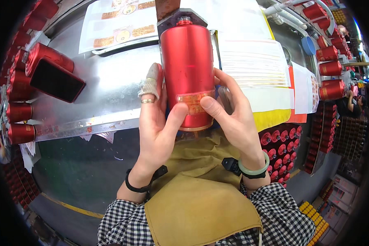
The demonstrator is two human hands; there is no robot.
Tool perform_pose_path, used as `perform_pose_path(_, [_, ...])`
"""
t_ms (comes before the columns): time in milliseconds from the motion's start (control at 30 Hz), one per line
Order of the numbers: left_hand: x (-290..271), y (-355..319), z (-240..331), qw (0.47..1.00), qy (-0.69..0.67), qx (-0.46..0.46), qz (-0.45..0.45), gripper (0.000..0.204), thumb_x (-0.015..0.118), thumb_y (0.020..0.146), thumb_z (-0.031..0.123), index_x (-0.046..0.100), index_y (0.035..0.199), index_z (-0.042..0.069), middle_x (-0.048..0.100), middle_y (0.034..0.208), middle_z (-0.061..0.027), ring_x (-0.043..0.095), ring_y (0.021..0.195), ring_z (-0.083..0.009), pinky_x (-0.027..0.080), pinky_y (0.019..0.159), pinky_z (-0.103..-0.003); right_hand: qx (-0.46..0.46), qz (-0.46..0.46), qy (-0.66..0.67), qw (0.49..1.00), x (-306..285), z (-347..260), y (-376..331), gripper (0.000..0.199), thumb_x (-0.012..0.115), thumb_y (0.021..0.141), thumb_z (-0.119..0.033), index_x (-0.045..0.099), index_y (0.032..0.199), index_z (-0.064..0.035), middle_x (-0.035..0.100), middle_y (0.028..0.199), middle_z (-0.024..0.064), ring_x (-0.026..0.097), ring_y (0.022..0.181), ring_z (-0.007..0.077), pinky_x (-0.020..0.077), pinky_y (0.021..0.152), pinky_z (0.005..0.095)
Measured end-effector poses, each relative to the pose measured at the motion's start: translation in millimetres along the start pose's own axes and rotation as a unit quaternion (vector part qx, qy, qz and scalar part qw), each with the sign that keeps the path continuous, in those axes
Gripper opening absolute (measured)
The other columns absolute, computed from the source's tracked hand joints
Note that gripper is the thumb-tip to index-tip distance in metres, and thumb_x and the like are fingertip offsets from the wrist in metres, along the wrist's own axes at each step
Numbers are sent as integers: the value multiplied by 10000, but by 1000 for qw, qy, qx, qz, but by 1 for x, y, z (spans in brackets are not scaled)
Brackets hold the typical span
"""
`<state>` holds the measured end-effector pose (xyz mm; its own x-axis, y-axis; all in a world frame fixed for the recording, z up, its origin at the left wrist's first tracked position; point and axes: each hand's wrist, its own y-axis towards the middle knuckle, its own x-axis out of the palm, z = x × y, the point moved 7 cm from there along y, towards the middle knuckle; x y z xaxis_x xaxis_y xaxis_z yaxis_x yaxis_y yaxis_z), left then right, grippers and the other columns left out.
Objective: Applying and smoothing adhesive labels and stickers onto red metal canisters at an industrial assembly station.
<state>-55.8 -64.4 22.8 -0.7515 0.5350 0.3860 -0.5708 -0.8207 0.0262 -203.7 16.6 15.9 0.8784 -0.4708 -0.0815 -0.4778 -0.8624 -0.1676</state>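
Your palms cover the lower rear of the bottle (187, 61), and its base is partly screened by your thumbs, so the bottom rim shows only as a thin coppery edge. The bottle's neck meets a grey metal plate (168, 18) under a brown block; how the cap seats there cannot be made out. The small gold label (192, 100) near the base is too fine to read. The scene's edges fall into the black fisheye border.

The bottle is a straight-sided cylinder in matt red with a rounded shoulder, a short metal neck, and a soft highlight down its front. The label sits low on the body, just above your thumbs.

Its long axis runs nearly upright in view, neck pointing away from you toward the plate, base toward your chest, tilted slightly left at the top.

Your left hand (153, 119) and right hand (235, 117) both close on the bottle's lower third, one on each side, thumbs pressed across the front at the label. Your left forefinger wears a grey cot (151, 84) and a ring. The bottle is held between your hands above the near edge of the steel desk (106, 90). More red bottles (330, 67) lie well right of the grip.
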Motion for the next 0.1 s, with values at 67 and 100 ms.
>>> perform_pose_path(67, [3,4,-1,1000,3,-13,-7,874,665,1000,48,85,1646,-51,194,1701,-205,308,1542,-323,295,1253,-436,-12,-3,-8,1000,0,0,1,754,798,945,-333,464,1490,68,581,1367,198,570,1252,265,459,1078,387])
perform_pose_path(100, [3,6,-1,1000,6,-13,-18,899,686,991,55,80,1647,-49,181,1707,-203,301,1544,-333,291,1255,-439,-24,-5,-15,1000,1,0,1,750,795,948,-336,465,1497,55,574,1384,198,562,1264,272,447,1094,390])
